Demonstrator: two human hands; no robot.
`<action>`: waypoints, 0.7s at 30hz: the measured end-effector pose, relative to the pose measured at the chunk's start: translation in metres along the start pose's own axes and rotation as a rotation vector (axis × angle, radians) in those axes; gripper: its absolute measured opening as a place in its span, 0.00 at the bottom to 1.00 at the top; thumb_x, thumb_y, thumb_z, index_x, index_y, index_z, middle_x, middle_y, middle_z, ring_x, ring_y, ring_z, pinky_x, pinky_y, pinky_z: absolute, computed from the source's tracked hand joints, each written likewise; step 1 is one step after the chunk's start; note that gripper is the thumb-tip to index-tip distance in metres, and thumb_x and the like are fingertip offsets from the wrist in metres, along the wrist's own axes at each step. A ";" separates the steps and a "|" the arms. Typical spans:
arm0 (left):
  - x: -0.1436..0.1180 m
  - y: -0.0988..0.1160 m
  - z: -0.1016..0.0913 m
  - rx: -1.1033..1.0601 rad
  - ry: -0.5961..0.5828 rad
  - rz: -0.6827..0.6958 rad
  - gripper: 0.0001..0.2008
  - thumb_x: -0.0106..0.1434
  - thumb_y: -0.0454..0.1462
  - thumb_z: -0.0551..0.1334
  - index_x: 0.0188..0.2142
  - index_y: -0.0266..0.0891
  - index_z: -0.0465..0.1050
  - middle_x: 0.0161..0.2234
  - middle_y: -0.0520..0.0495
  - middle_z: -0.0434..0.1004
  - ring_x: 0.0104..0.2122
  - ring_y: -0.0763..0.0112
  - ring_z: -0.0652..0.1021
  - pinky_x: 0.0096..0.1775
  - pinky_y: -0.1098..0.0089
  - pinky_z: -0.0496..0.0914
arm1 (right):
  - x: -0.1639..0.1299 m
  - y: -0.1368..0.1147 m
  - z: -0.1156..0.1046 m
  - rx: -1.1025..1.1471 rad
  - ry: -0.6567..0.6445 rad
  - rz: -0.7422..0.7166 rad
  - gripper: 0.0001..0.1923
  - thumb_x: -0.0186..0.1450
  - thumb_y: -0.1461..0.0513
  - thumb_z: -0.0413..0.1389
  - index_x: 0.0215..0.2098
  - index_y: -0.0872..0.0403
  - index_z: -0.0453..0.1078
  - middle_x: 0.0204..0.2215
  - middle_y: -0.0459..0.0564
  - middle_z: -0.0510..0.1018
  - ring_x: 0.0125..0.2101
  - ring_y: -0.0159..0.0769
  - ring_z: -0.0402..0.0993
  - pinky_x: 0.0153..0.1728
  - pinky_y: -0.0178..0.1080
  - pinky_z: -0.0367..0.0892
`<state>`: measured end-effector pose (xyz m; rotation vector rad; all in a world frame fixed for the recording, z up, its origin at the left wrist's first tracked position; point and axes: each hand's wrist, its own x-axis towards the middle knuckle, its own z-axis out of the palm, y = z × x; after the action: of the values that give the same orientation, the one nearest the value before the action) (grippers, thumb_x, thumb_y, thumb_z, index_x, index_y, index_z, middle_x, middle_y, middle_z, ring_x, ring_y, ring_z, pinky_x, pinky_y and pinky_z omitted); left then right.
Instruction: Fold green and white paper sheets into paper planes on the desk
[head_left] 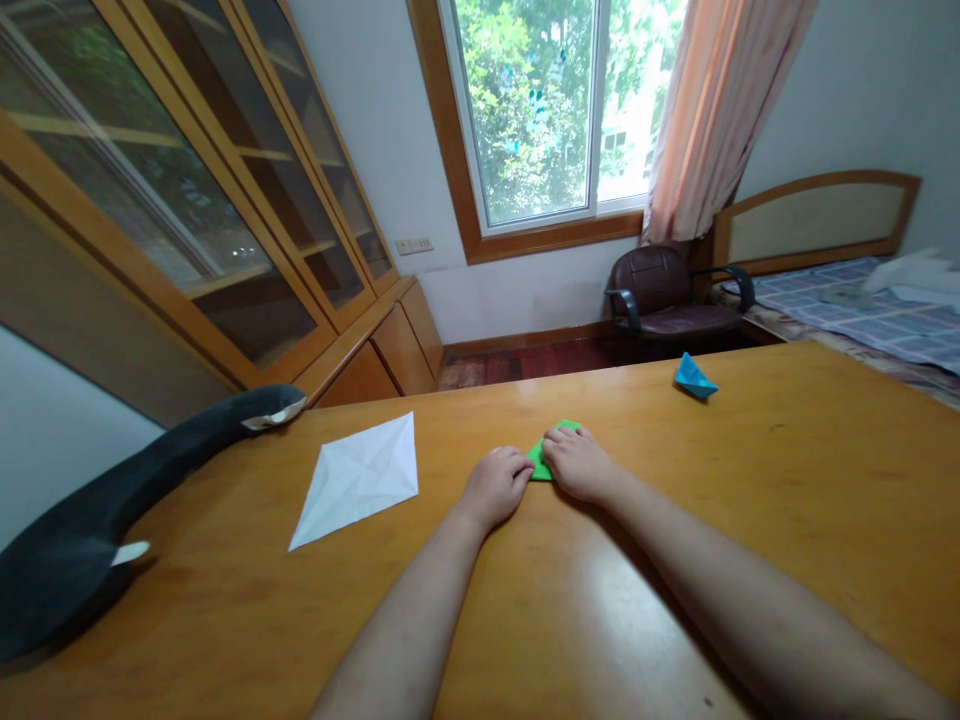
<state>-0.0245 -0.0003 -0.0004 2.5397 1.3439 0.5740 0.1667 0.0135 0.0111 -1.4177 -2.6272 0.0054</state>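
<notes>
Near the middle of the wooden counter (750,480), both hands press down on a small green folded paper (541,460): the left hand (496,485) curled narrow against its near-left edge, the right hand (577,462) lying flat over its right side with fingertips on top. A creased white paper sheet (358,478) lies to the left, a blue folded paper (694,377) sits toward the far edge, and a dark plush toy (90,530) rests along the left edge.
</notes>
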 end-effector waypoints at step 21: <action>0.005 0.001 0.004 0.062 0.007 -0.018 0.11 0.67 0.37 0.55 0.33 0.40 0.76 0.33 0.47 0.76 0.36 0.67 0.73 0.40 0.68 0.66 | -0.001 0.002 0.003 -0.037 -0.008 0.005 0.14 0.70 0.61 0.44 0.39 0.55 0.71 0.43 0.56 0.74 0.44 0.43 0.66 0.44 0.42 0.54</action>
<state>-0.0197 0.0035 -0.0028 2.5733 1.4072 0.5463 0.1687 0.0142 0.0078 -1.4387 -2.6437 -0.0366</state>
